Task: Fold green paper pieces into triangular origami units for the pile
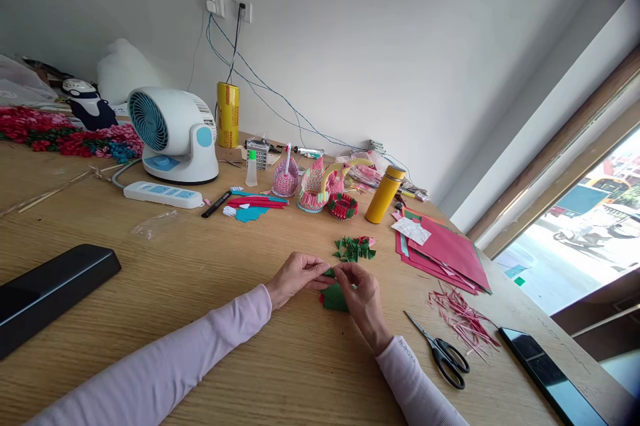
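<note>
My left hand [299, 277] and my right hand [364, 294] meet over the middle of the table. Between their fingertips they pinch a small folded piece of green paper [329, 273], partly hidden by the fingers. Just below, a stack of green paper slips [335, 299] lies on the table, with a bit of red at its left edge. Beyond the hands sits a pile of folded green paper pieces [354, 250], a few pink ones among them. Farther back stands a round red and green paper basket [343, 207].
Black-handled scissors [443, 353], pink paper strips [463, 319] and a phone [545, 373] lie to the right. Red paper sheets [450, 253] and a yellow bottle [385, 195] are behind them. A white fan [175, 133], a power strip [163, 195] and a black case [55, 293] occupy the left.
</note>
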`<state>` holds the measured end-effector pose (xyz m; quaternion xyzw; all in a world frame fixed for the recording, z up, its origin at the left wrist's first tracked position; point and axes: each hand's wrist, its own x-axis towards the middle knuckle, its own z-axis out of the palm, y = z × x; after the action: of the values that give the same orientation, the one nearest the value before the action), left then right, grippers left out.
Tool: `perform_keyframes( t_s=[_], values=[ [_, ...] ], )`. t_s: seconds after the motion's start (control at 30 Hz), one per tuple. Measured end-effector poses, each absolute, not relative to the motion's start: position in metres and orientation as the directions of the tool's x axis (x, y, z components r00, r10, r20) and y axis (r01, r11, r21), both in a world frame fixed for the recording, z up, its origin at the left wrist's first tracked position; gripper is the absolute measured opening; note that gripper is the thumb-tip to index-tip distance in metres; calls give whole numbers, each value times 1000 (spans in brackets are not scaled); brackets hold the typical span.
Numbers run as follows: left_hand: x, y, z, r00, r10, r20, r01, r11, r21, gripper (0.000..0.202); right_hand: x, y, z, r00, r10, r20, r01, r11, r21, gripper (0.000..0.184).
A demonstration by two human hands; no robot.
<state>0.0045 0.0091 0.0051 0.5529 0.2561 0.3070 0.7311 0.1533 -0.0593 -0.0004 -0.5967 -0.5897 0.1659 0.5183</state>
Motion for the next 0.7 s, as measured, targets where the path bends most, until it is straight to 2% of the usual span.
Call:
perform_keyframes(
  t_s=[0.27,0.43,0.7],
  values=[
    [5,12,2,655,754,55,-91,6,996,38,152,-59,-1,233,898,372,472,229,-851,29],
    [7,11,0,644,761,75,-53,-53,997,44,155,-56,-5,195,927,319,459,201,-865,33],
    [7,13,-6,685,724,79,-117,3,993,44,162,-51,-13,166,945,283,380,203,-902,39]
  ],
)
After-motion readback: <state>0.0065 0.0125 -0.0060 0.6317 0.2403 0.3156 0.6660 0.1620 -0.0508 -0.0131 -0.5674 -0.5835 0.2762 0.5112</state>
